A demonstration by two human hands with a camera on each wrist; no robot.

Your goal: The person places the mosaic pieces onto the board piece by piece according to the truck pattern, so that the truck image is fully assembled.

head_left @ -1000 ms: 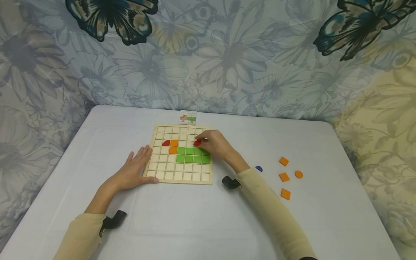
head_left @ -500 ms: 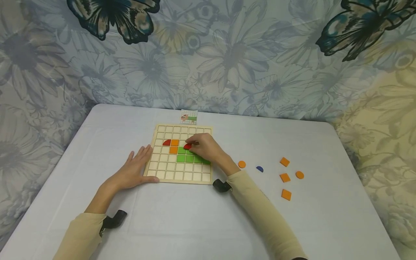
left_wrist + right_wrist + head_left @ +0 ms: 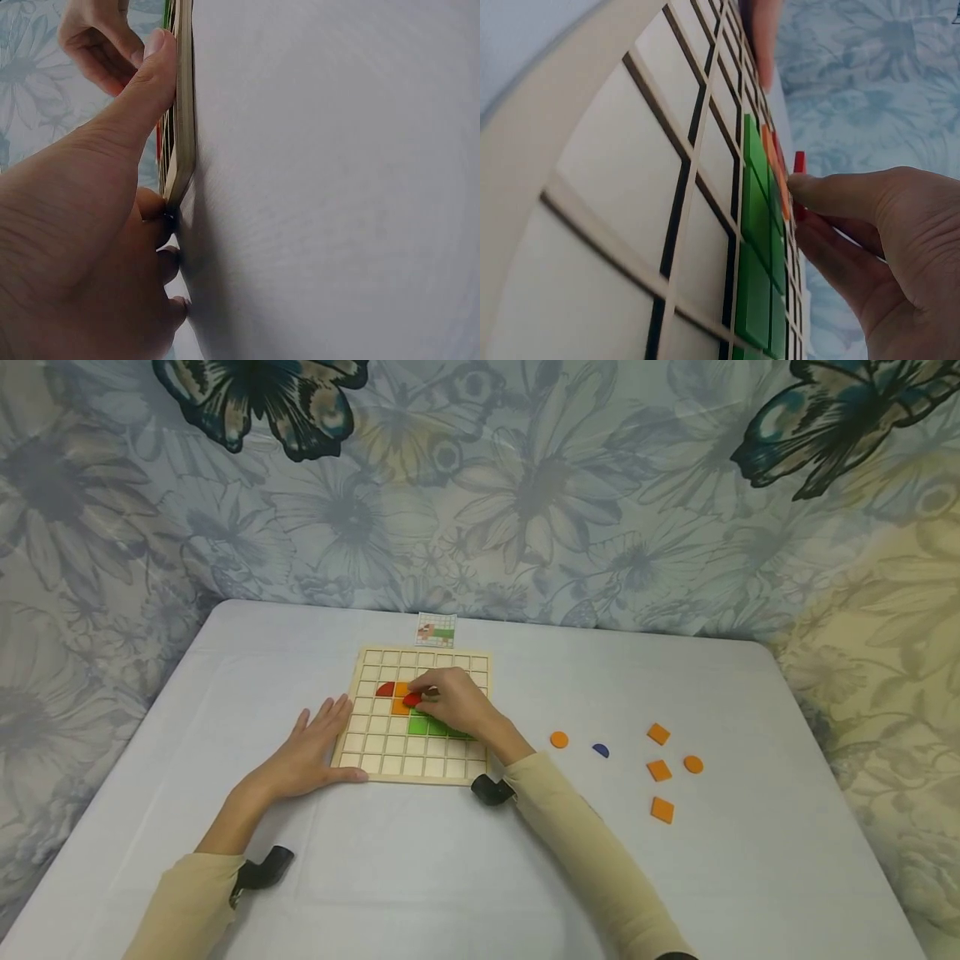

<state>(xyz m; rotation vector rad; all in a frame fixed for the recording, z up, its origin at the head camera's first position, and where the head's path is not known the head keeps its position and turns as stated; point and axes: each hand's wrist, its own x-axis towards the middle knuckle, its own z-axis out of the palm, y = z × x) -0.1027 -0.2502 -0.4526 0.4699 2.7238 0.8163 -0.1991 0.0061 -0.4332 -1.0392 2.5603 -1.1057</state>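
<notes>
A wooden grid board lies on the white table. My left hand rests along its left edge with fingers straight, the thumb on the front left corner. Between thumb and fingers, my right hand pinches a red piece with a curved edge. In the head view this piece overlaps the orange squares; the right wrist view shows the red piece tilted up close over the board. A red quarter circle sits left of the upper orange square. Green squares fill cells to the right, partly hidden by the right hand.
Behind the board lies a small pattern card. To the right are an orange disc, a blue half circle, orange squares and a second orange disc. Patterned cloth stands behind the table.
The right hand has carried the red piece leftward over the board, from the green squares' right part to the orange squares. The nearer orange disc has come into view. The left hand stays put.
</notes>
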